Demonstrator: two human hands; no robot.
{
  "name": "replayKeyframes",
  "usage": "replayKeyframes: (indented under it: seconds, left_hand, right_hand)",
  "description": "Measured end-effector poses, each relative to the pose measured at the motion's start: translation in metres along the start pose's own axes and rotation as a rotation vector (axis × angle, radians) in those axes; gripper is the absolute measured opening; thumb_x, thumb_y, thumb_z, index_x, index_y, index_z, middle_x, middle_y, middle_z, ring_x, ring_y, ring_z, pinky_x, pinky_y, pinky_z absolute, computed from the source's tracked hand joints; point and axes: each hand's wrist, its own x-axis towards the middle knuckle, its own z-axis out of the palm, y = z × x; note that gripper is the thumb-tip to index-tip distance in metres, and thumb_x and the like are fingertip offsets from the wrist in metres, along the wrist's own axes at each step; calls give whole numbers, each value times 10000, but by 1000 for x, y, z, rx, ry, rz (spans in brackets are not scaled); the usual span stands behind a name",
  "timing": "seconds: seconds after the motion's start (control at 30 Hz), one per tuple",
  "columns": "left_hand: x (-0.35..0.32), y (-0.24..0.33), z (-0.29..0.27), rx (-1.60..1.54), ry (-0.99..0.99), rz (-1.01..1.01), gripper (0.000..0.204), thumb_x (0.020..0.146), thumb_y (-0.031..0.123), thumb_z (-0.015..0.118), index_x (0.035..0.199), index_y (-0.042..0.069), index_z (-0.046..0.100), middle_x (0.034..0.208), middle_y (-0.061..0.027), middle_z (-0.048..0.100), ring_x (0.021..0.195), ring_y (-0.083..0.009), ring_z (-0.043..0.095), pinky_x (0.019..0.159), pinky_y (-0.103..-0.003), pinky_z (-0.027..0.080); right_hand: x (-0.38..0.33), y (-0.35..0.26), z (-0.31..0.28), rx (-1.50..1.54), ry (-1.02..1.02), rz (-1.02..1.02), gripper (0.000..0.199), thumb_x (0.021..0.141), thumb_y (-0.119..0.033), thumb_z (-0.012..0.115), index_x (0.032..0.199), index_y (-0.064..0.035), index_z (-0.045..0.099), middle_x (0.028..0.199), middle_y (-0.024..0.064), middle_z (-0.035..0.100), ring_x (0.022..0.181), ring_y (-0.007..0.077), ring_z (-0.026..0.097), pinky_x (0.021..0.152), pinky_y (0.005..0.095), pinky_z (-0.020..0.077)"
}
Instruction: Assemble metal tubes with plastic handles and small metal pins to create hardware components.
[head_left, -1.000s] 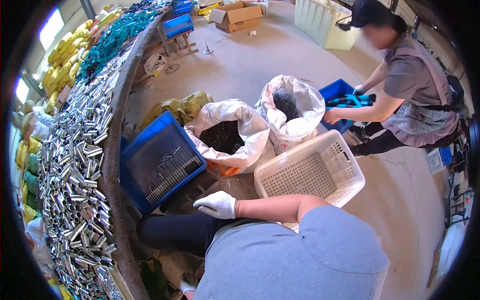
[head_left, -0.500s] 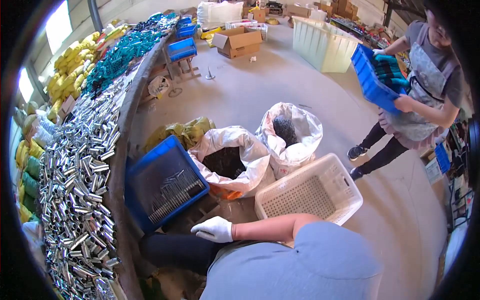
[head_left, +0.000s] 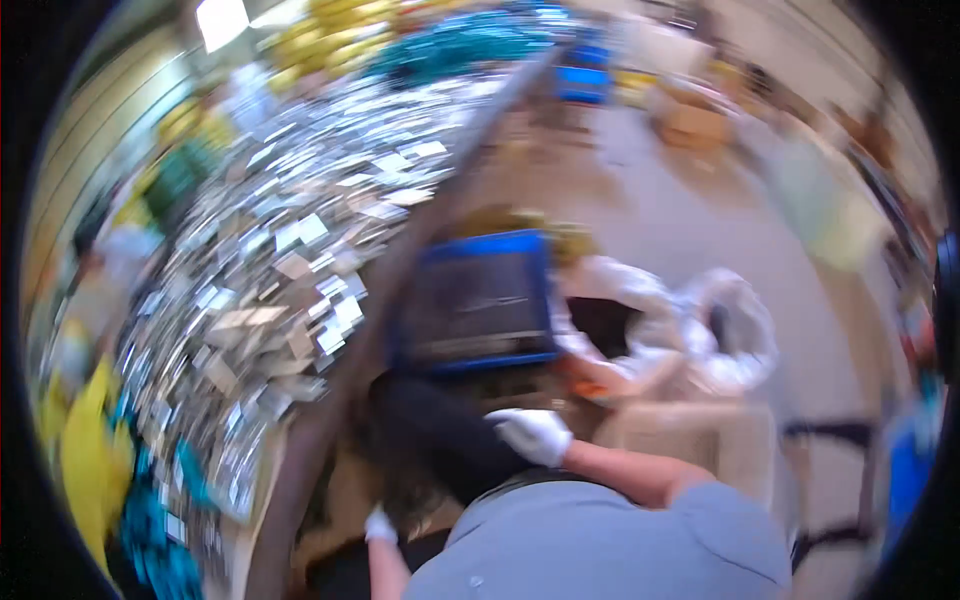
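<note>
My right hand (head_left: 535, 437), in a white glove, lies on my dark-trousered thigh (head_left: 430, 430); its fingers look laid out flat, with nothing seen in them. Low beside the table edge, my left hand (head_left: 378, 525) shows only as a small blurred patch of white glove, its fingers not readable. Just ahead of my knee stands a blue tray (head_left: 480, 362) with thin metal pieces in it. To its right are a white woven sack (head_left: 645, 280) with dark contents and a second white sack (head_left: 755, 360). A pale plastic basket (head_left: 690, 415) sits beside my right forearm.
Shiny metal tubes (head_left: 290, 235) cover the long table (head_left: 330, 400) on my left, with teal pieces (head_left: 460, 45) farther along. Yellow sacks (head_left: 340, 30) line the wall. Across the floor are a cardboard box (head_left: 695, 120) and a large pale bin (head_left: 825, 200). A person's dark legs (head_left: 835, 535) show at the right.
The view has swung left and tilted, blurring everything. My left hand has come into sight at the lower edge. My right hand stays on my thigh. The other person is now mostly out of view.
</note>
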Motion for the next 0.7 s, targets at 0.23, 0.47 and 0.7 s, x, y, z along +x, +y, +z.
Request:
replayKeyframes:
  seconds: [0.23,0.47,0.7]
  left_hand:
    - [-77,44,-43,-1229,187,-157,380,936,286,493,1182,7,568,1120,-150,636,1019,-242,619,880,-348,467]
    - [-171,99,-144,-878,487,263,247,938,206,505,1102,45,595,949,-105,674,904,-233,641,822,-332,485]
    - [-207,40,-261,-425,1404,30,202,849,62,565,1045,50,613,987,-148,637,930,-296,617,836,-364,479]
  right_hand:
    - [39,-35,27,109,-237,-35,228,886,-57,549,1105,-30,607,739,124,650,637,226,643,606,311,507]
    - [98,-96,88,188,-447,-305,247,843,20,546,1086,15,595,716,116,646,612,206,633,585,288,496]
    - [148,-168,134,238,-635,-587,238,784,10,610,1020,-9,625,749,125,642,637,279,630,585,329,497]
